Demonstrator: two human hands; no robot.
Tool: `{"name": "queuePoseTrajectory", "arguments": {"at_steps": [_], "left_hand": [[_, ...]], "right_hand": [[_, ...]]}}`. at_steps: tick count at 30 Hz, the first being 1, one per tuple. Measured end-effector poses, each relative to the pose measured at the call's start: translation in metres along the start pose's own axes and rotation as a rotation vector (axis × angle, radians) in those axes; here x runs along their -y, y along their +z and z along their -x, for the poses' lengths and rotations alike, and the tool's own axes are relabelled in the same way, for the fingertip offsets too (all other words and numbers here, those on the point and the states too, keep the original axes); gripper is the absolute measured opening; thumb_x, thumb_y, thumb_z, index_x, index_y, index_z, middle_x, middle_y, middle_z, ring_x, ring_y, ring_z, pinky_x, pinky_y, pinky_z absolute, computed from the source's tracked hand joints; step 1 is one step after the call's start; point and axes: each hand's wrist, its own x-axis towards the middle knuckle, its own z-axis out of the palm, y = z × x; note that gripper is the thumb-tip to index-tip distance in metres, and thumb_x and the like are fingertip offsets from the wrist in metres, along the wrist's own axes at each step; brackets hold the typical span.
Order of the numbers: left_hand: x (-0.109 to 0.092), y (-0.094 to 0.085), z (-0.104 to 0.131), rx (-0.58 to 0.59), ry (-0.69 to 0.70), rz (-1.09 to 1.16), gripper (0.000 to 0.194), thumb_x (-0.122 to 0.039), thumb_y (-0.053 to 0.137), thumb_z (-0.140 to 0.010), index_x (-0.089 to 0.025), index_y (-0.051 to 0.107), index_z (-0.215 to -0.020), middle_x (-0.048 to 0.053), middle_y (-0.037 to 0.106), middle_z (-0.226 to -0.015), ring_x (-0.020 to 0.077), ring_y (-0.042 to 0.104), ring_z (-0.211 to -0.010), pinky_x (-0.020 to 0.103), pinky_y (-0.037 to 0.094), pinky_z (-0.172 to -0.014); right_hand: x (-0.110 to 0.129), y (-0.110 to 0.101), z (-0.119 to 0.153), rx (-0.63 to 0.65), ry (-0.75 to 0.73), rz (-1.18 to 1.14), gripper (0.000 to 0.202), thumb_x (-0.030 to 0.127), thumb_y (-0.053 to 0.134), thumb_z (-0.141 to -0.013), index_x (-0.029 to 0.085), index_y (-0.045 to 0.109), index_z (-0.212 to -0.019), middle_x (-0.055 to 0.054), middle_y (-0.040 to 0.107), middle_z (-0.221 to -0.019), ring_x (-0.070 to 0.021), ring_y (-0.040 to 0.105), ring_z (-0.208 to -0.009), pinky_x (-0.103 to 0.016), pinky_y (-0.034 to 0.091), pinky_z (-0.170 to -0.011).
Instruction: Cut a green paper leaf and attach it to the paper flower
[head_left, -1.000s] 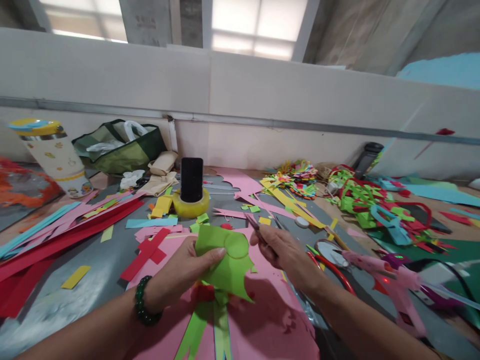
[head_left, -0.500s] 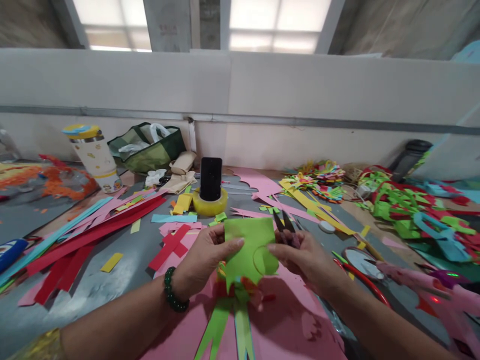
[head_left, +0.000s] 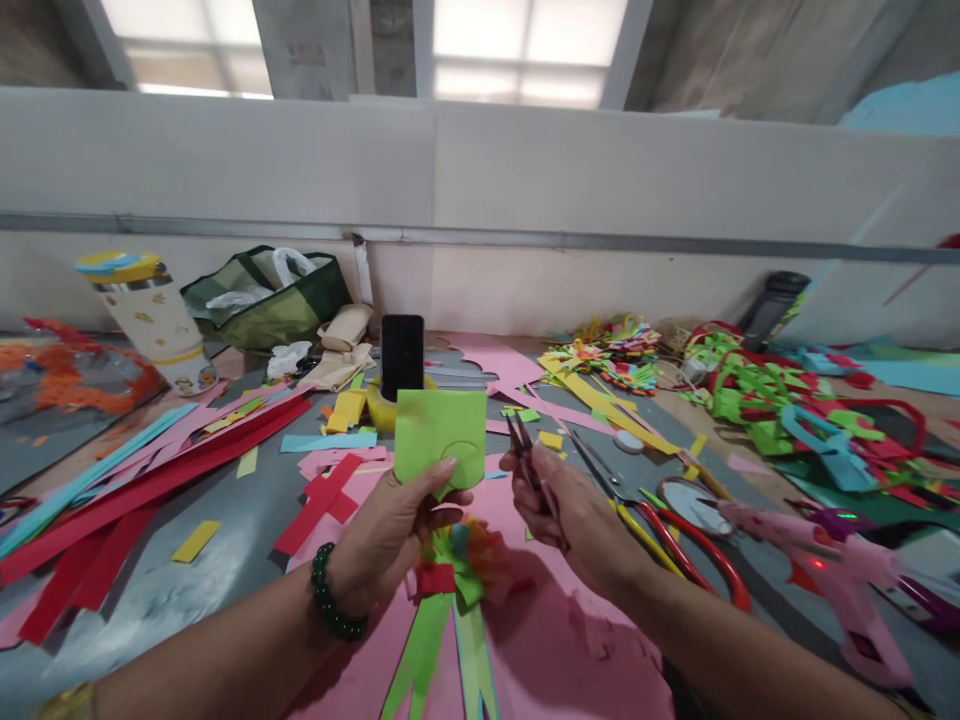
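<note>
My left hand point(head_left: 397, 525) pinches the lower edge of a bright green piece of paper point(head_left: 424, 430) with a round outline drawn on it. To its right, my right hand point(head_left: 566, 505) is closed around small dark scissors point(head_left: 529, 465), whose blades point up and stand slightly apart. A gap separates the scissors from the paper. Below both hands, a ribbon-like paper piece point(head_left: 420, 650) with green tails and red and yellow parts lies on a large pink sheet point(head_left: 570, 650).
A phone point(head_left: 402, 355) stands in a yellow tape roll point(head_left: 382, 408). Red strips point(head_left: 187, 470) lie left. Red-handled scissors point(head_left: 675, 545) and a pink glue gun point(head_left: 832, 570) lie right. A cup point(head_left: 154, 325) and green bag point(head_left: 274, 305) stand behind.
My right hand has let go of the green paper and moved away with the small scissors. My left hand has moved left and now holds the paper by its lower edge. The view has shifted right.
</note>
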Motion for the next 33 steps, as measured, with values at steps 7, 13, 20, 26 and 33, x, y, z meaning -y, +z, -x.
{"name": "queuePoseTrajectory", "arguments": {"at_steps": [7, 13, 20, 26, 33], "left_hand": [[0.001, 0.003, 0.003, 0.021, 0.01, 0.042, 0.023, -0.024, 0.08, -0.067, -0.014, 0.072, -0.086, 0.003, 0.071, -0.082, 0.0106, 0.065, -0.064, 0.017, 0.054, -0.06], [0.002, 0.001, 0.006, 0.105, 0.024, -0.059, 0.023, -0.03, 0.075, -0.074, -0.015, 0.072, -0.092, 0.005, 0.071, -0.087, 0.0112, 0.064, -0.069, 0.019, 0.052, -0.064], [0.002, 0.0, 0.005, 0.115, 0.04, -0.095, 0.025, -0.032, 0.075, -0.074, -0.016, 0.072, -0.093, 0.006, 0.071, -0.087, 0.0121, 0.063, -0.07, 0.02, 0.05, -0.064], [0.002, 0.0, 0.006, 0.114, 0.038, -0.101, 0.025, -0.031, 0.075, -0.073, -0.016, 0.072, -0.092, 0.005, 0.07, -0.087, 0.0119, 0.064, -0.069, 0.02, 0.051, -0.064], [-0.001, 0.001, 0.005, 0.117, 0.056, -0.138, 0.019, -0.029, 0.076, -0.072, -0.015, 0.072, -0.085, 0.003, 0.069, -0.079, 0.0112, 0.063, -0.064, 0.021, 0.051, -0.063]], "right_hand": [[-0.008, 0.008, 0.006, 0.161, -0.031, 0.12, 0.039, 0.058, 0.042, -0.09, 0.02, 0.046, -0.084, 0.01, 0.031, -0.055, -0.0047, 0.02, -0.042, -0.018, 0.014, -0.037], [-0.004, 0.007, 0.007, 0.176, -0.029, 0.165, 0.041, 0.058, 0.042, -0.089, 0.019, 0.047, -0.081, 0.01, 0.031, -0.053, -0.0048, 0.019, -0.042, -0.019, 0.012, -0.036], [-0.005, 0.006, 0.008, 0.183, -0.027, 0.18, 0.042, 0.059, 0.041, -0.089, 0.019, 0.047, -0.08, 0.011, 0.028, -0.051, -0.0046, 0.017, -0.04, -0.019, 0.01, -0.036], [-0.004, 0.005, 0.008, 0.188, 0.0, 0.19, 0.041, 0.059, 0.041, -0.089, 0.02, 0.046, -0.078, 0.012, 0.025, -0.049, -0.0049, 0.014, -0.04, -0.019, 0.009, -0.036], [0.002, 0.002, 0.009, 0.213, 0.042, 0.235, 0.041, 0.059, 0.042, -0.088, 0.02, 0.044, -0.076, 0.012, 0.021, -0.048, -0.0059, 0.014, -0.041, -0.02, 0.01, -0.037]]}}
